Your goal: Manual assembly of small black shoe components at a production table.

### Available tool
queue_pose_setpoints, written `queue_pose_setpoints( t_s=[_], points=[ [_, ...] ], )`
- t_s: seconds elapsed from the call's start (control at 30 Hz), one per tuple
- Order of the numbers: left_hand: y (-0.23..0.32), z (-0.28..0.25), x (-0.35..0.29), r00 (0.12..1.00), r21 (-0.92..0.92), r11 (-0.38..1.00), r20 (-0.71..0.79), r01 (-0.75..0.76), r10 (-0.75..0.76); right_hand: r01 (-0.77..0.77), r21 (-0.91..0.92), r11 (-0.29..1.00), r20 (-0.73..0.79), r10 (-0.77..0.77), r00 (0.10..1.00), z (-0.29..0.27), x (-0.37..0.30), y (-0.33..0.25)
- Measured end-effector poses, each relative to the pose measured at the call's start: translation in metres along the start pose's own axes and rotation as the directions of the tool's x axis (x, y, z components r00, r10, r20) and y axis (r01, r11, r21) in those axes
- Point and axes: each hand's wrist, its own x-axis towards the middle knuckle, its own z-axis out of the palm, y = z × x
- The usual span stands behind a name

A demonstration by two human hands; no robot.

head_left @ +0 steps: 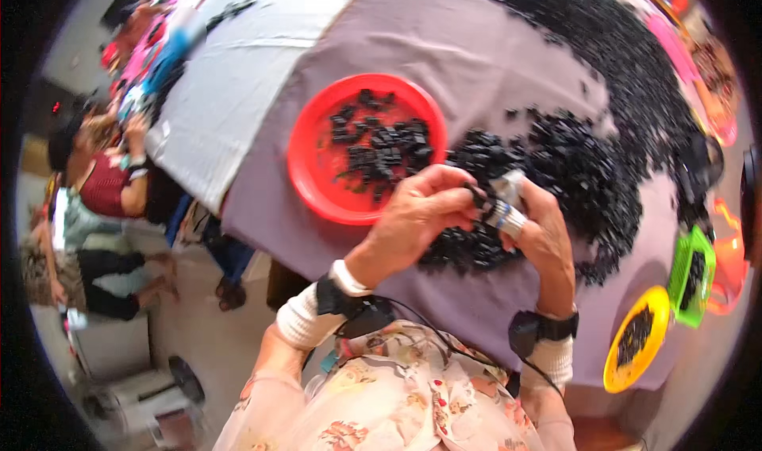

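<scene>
My left hand [414, 219] is closed in a pinch on a small black piece [479, 198], held over the table edge side of the heap. Beside it, my right hand [546, 237] grips a short white-and-silver tool [508, 215] whose exact kind I cannot make out. The tool's end meets or nearly meets the black piece. Under both hands spreads a heap of small glossy black pieces [567, 161]. Just left of them sits a red round basin [311, 183] with more loose black pieces [385, 145] inside.
A mauve cloth [270, 221] covers the table, with a whitish cloth [230, 94] adjoining at left. At right stand a yellow plate [613, 369] and a green basket [684, 308], both holding black bits. Other people [111, 177] sit along the left side.
</scene>
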Motion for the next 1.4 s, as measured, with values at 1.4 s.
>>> queue_pose_setpoints(
  t_s=[1.4],
  points=[
    [-0.014, 0.021, 0.011, 0.987, -0.258, 0.953, 0.078, 0.157, -0.141, 0.027, 0.054, 0.998, 0.010, -0.027, 1.000, -0.017, -0.011, 0.021]
  ],
)
